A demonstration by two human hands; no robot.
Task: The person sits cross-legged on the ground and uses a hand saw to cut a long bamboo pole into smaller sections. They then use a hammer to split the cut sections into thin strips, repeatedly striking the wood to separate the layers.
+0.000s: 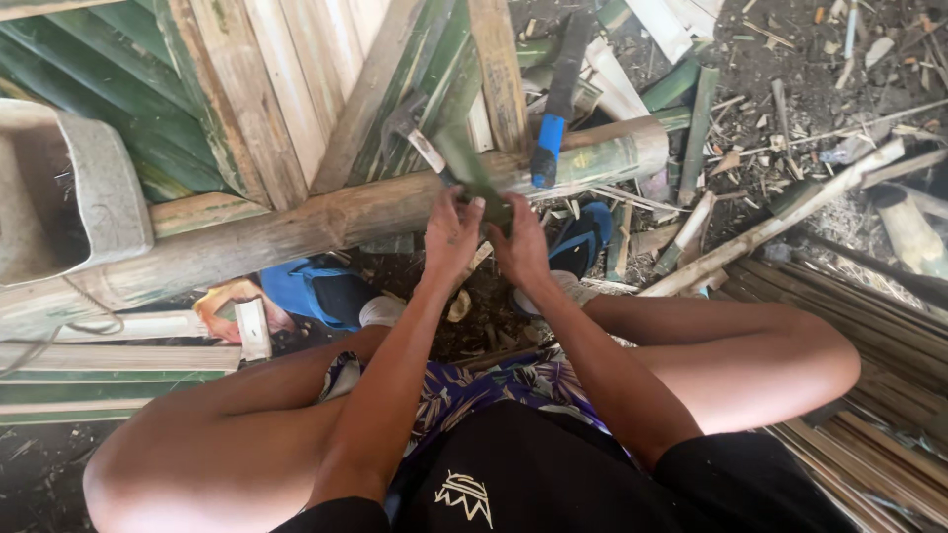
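On chip-strewn dirt, left hand point(451, 237) and right hand point(520, 249) pinch a flat green bamboo strip point(472, 170).

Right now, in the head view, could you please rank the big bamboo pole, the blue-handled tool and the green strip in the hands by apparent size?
1. Bamboo pole, largest by far.
2. Blue-handled tool.
3. Green strip, held by left hand and right hand; partly hidden, so slightly unsure.

Green strip point(472, 170) blurred, perhaps bamboo, between hands point(487, 242)
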